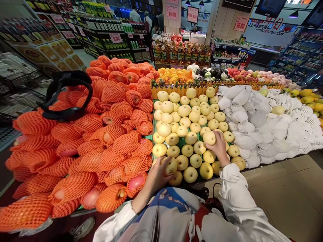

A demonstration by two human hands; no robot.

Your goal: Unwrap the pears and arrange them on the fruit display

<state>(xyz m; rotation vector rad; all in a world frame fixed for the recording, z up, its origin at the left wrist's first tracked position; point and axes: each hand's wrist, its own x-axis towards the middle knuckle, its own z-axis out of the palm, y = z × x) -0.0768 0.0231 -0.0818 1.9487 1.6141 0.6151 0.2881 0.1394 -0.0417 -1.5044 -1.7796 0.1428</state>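
Yellow pears (pixel 190 137) lie in loose rows on a green mat in the middle of the display. At the near left corner of these rows, my left hand (pixel 158 175) has its fingers curled round a yellow pear (pixel 171 166). Farther right and a little deeper in, my right hand (pixel 220 148) grips another pear (pixel 209 137) from its right side, slightly above the fruit around it. Part of each held pear is hidden behind my fingers.
Fruit in orange foam nets (pixel 75 154) is heaped on the left, with a black strap-like device (pixel 67 95) on top. White-netted fruit (pixel 267 124) fills the right. A low yellow fence (pixel 174 91) runs behind the pears; oil bottles (pixel 180 53) stand beyond.
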